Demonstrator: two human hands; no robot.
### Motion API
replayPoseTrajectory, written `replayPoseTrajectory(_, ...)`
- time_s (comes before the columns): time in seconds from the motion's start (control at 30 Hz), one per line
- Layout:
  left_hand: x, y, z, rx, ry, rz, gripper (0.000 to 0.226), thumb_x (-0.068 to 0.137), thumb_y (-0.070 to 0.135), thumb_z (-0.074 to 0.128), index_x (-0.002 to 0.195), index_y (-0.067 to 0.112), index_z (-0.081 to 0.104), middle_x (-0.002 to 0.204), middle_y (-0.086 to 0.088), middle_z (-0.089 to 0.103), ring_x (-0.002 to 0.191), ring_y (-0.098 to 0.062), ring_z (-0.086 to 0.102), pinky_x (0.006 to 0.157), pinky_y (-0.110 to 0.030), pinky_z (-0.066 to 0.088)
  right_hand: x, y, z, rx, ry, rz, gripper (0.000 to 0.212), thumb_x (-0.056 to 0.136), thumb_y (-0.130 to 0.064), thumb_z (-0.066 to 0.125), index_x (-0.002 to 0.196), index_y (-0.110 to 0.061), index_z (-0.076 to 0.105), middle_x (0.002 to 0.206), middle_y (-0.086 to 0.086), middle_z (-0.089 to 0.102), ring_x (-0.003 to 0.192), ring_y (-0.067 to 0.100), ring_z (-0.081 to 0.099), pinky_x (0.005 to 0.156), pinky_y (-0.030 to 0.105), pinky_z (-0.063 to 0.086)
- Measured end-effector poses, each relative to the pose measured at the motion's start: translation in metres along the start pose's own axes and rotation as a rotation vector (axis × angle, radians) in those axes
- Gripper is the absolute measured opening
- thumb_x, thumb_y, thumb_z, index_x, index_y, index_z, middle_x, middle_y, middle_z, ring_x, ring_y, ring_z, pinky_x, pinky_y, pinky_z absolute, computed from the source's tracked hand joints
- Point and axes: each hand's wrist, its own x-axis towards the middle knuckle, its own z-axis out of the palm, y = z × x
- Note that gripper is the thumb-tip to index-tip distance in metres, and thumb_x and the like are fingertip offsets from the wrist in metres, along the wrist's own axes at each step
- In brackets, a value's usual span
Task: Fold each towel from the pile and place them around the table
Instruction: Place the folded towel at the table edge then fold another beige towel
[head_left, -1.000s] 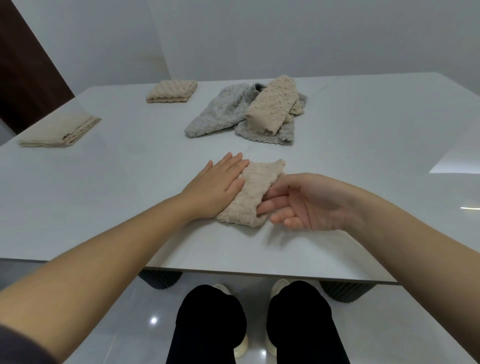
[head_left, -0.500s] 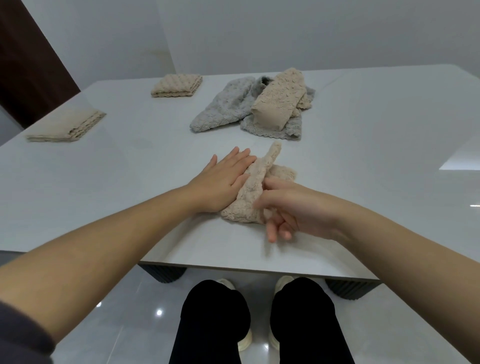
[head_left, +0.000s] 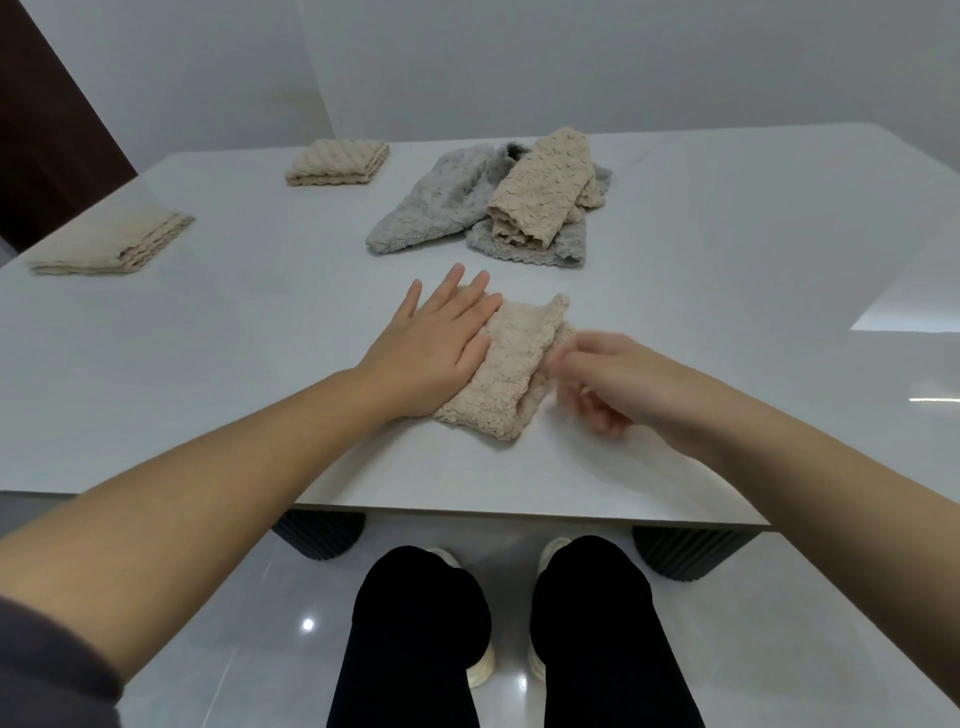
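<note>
A beige towel (head_left: 511, 371), partly folded, lies on the white table (head_left: 260, 364) near its front edge. My left hand (head_left: 439, 345) lies flat with fingers spread on the towel's left part. Blurred and loosely curled, my right hand (head_left: 605, 379) hovers at the towel's right edge with nothing visibly in it. Behind them sits the pile: grey towels (head_left: 434, 208) with a rumpled beige towel (head_left: 543, 195) on top. Two folded beige towels rest on the table, one at the far left (head_left: 111, 244) and one at the back (head_left: 337, 162).
The table's front edge (head_left: 519, 514) runs just above my knees (head_left: 498, 597). Dark ribbed table legs (head_left: 685, 551) stand under it on a glossy floor. A dark door (head_left: 47, 140) is at the far left, with pale walls behind the table.
My right hand had lifted the towel's right flap; the flap now lies folded over to the left, and the hand has drawn back to the right. My left hand stayed pressed on the towel.
</note>
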Motion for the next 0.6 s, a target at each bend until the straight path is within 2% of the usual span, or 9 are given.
replayPoseTrajectory(0.03, -0.001, 0.001, -0.002, 0.027, 0.045, 0.000, 0.054, 0.104, 0.037, 0.022, 0.155, 0.023, 0.014, 0.163, 0.005, -0.002, 0.148, -0.012, -0.014, 0.120, -0.043, -0.008, 0.002, 0.001, -0.002, -0.123, 0.162, -0.078, 0.010, 0.093, -0.016, 0.047, 0.092, -0.014, 0.057, 0.071, -0.002, 0.060, 0.059, 0.016, 0.051, 0.053, 0.027, 0.040)
replayPoseTrajectory(0.1, -0.003, 0.006, -0.006, 0.046, 0.138, -0.026, 0.055, 0.103, 0.034, 0.024, 0.155, 0.018, 0.015, 0.164, 0.001, -0.002, 0.149, -0.014, -0.011, 0.121, -0.041, -0.006, 0.007, -0.001, -0.003, -0.371, 0.396, -0.261, 0.021, 0.096, -0.020, 0.045, 0.112, -0.016, 0.058, 0.102, -0.002, 0.064, 0.093, 0.016, 0.059, 0.081, 0.031, 0.046)
replayPoseTrajectory(0.17, -0.008, 0.015, -0.013, -0.016, 0.196, -0.117, 0.055, 0.103, 0.029, 0.023, 0.155, 0.012, 0.016, 0.164, -0.003, 0.001, 0.150, -0.015, -0.008, 0.121, -0.039, -0.005, 0.018, -0.007, 0.002, -0.526, 0.433, -0.396, 0.039, 0.099, -0.019, 0.039, 0.136, -0.011, 0.048, 0.136, 0.005, 0.053, 0.126, 0.020, 0.047, 0.104, 0.034, 0.037)
replayPoseTrajectory(0.23, -0.014, 0.026, -0.016, -0.079, 0.183, -0.229, 0.056, 0.103, 0.027, 0.021, 0.155, 0.009, 0.012, 0.163, -0.006, -0.001, 0.150, -0.016, -0.008, 0.121, -0.039, -0.004, 0.034, -0.013, 0.011, -0.656, 0.374, -0.438, 0.048, 0.101, -0.019, 0.033, 0.148, -0.007, 0.032, 0.155, 0.009, 0.033, 0.144, 0.024, 0.026, 0.117, 0.038, 0.021)
replayPoseTrajectory(0.3, -0.020, 0.037, -0.012, -0.067, 0.125, -0.306, 0.059, 0.102, 0.028, 0.019, 0.155, 0.006, 0.006, 0.163, -0.009, -0.005, 0.149, -0.018, -0.010, 0.121, -0.040, -0.005, 0.052, -0.013, 0.018, -0.812, 0.280, -0.408, 0.053, 0.104, -0.024, 0.026, 0.154, -0.007, 0.016, 0.163, 0.008, 0.011, 0.150, 0.023, 0.004, 0.121, 0.042, 0.004)
replayPoseTrajectory(0.37, -0.024, 0.043, -0.005, -0.059, 0.047, -0.360, 0.061, 0.102, 0.032, 0.017, 0.154, 0.005, 0.001, 0.162, -0.011, -0.009, 0.149, -0.020, -0.012, 0.121, -0.041, -0.006, 0.064, -0.004, 0.019, -0.936, 0.169, -0.365, 0.057, 0.105, -0.030, 0.021, 0.156, -0.008, 0.005, 0.164, 0.006, -0.001, 0.150, 0.020, -0.007, 0.121, 0.044, -0.003)
replayPoseTrajectory(0.47, -0.025, 0.045, 0.008, -0.050, -0.017, -0.406, 0.065, 0.102, 0.037, 0.017, 0.154, 0.004, -0.002, 0.162, -0.012, -0.009, 0.149, -0.022, -0.011, 0.121, -0.040, -0.007, 0.067, 0.011, 0.017, -0.955, 0.074, -0.324, 0.060, 0.105, -0.037, 0.018, 0.156, -0.011, -0.001, 0.164, 0.003, -0.006, 0.150, 0.018, -0.010, 0.121, 0.043, -0.004)
replayPoseTrajectory(0.6, -0.025, 0.045, 0.012, -0.051, 0.002, -0.396, 0.066, 0.102, 0.039, 0.018, 0.154, 0.004, -0.002, 0.163, -0.011, -0.007, 0.150, -0.022, -0.009, 0.121, -0.040, -0.006, 0.066, 0.015, 0.018, -0.955, 0.091, -0.332, 0.060, 0.105, -0.039, 0.017, 0.156, -0.013, -0.001, 0.164, 0.002, -0.006, 0.150, 0.017, -0.009, 0.121, 0.044, -0.004)
